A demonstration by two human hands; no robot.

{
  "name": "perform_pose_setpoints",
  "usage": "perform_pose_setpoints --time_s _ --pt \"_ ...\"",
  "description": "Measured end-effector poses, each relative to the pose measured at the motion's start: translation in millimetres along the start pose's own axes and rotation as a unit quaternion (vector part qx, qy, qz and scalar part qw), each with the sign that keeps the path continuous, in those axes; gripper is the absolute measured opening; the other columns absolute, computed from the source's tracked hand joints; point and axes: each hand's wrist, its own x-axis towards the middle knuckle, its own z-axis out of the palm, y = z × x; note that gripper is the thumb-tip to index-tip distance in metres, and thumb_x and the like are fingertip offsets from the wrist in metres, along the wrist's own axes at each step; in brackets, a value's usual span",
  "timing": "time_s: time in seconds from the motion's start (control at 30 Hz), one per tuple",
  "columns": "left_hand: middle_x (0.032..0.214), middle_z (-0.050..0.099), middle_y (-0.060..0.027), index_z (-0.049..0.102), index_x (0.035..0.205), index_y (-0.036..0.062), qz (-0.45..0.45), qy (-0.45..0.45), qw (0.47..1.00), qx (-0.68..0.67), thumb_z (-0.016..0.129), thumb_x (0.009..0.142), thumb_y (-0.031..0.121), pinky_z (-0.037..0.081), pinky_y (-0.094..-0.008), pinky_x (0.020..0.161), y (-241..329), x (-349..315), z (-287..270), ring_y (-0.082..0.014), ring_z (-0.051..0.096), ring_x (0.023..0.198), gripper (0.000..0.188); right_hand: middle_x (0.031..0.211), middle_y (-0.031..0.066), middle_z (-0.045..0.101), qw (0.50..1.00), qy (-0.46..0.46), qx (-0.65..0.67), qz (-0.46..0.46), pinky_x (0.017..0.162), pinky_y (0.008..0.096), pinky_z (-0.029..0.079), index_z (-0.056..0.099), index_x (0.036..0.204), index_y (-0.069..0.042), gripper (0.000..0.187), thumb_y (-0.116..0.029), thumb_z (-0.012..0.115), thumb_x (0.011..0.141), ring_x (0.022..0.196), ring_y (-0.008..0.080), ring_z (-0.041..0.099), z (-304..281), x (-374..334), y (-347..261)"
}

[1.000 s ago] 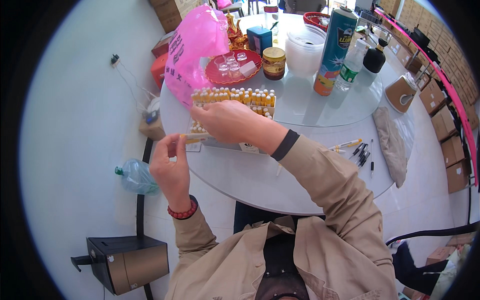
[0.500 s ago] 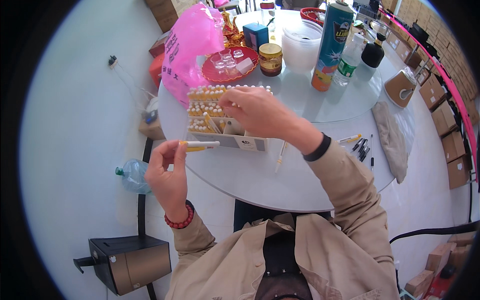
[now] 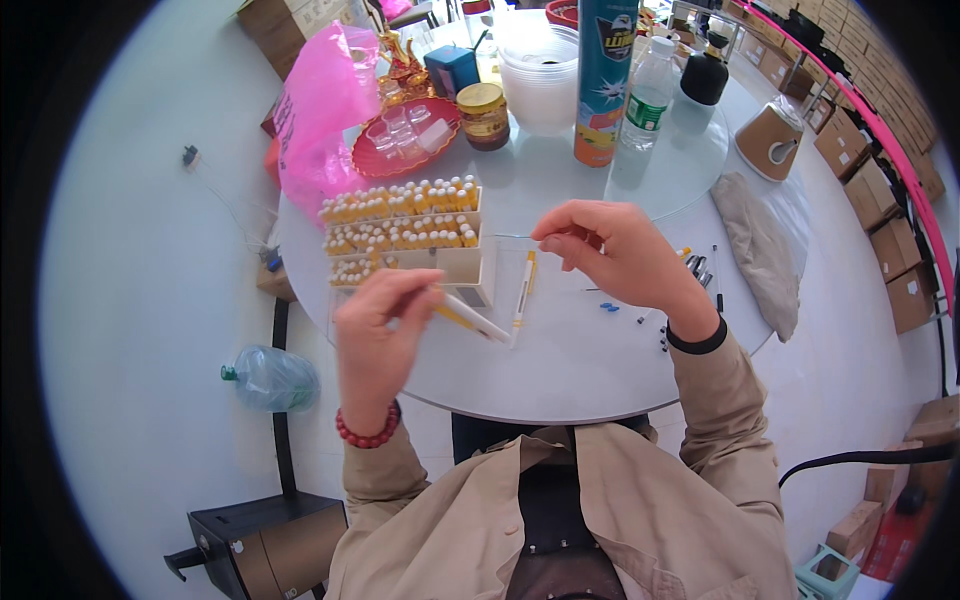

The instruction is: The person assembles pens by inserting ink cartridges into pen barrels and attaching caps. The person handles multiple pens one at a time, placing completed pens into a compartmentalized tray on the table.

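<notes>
My left hand [image 3: 378,335] is closed on a white and yellow pen [image 3: 462,312], which slants down to the right over the table. My right hand [image 3: 625,250] is raised above the table with thumb and fingers pinched together. A thin, thread-like rod [image 3: 513,236] sticks out leftward from that pinch; its kind is too fine to make out. Beyond my left hand stands a pale divided box [image 3: 487,277] with rows of white-capped yellow pens; part of its front row is hidden by the hand. Another white and yellow pen [image 3: 522,300] lies on the table between my hands.
Small blue pieces [image 3: 609,307] and several dark and silver pens [image 3: 700,268] lie near my right hand. A grey cloth [image 3: 757,255] rests at the right edge. Farther back are a pink bag [image 3: 325,110], red tray [image 3: 365,162], lidded jar [image 3: 484,118], spray can [image 3: 604,80] and bottle [image 3: 650,95].
My right hand has left the box and moved right, now pinching a thin rod. My left hand has shifted right, its pen tipping downward. The view has shifted too.
</notes>
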Motion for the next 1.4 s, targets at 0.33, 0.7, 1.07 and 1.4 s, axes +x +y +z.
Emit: perform_pose_setpoints --time_s 0.33,0.7,1.07,1.4 --pt "0.083 0.069 -0.0044 0.068 0.103 -0.0036 -0.118 -0.259 0.956 -0.066 0.066 0.096 0.012 0.050 -0.0247 0.066 -37 28 128 -0.0084 0.060 0.072 0.017 0.082 0.0150 0.070 0.989 0.045 -0.102 0.098 0.067 0.0357 0.052 0.067 0.097 0.000 0.010 -0.007 0.063 0.091 0.073 0.0288 0.067 -29 -45 63" --pt "0.089 0.069 -0.0155 0.064 0.108 -0.0043 -0.017 -0.182 0.982 0.053 0.062 0.096 0.009 0.052 -0.0326 0.071 -62 35 157 -0.0217 0.066 0.077 0.018 0.079 0.0133 0.068 0.974 0.014 -0.186 0.128 0.064 0.0328 0.051 0.068 0.093 0.001 0.008 -0.004 0.065 0.088 0.068 0.0255 0.063 -46 -53 101" --pt "0.087 0.064 0.0001 0.065 0.110 0.0021 -0.213 -0.173 0.926 -0.260 0.060 0.102 0.020 0.047 -0.0205 0.063 -54 40 143 -0.0053 0.057 0.073 0.021 0.083 0.0066 0.071 0.980 -0.084 0.031 0.177 0.067 0.0280 0.052 0.069 0.105 0.000 0.018 -0.014 0.067 0.094 0.073 0.0122 0.065 -29 -52 80" --pt "0.096 0.063 -0.0033 0.062 0.114 0.0018 -0.229 -0.113 0.873 -0.415 0.056 0.104 0.025 0.046 -0.0215 0.065 -56 37 145 -0.0077 0.058 0.075 0.025 0.093 0.0068 0.072 0.943 -0.180 0.174 0.219 0.073 0.0252 0.054 0.059 0.119 0.001 0.029 -0.014 0.067 0.096 0.079 0.0103 0.065 -29 -51 78"
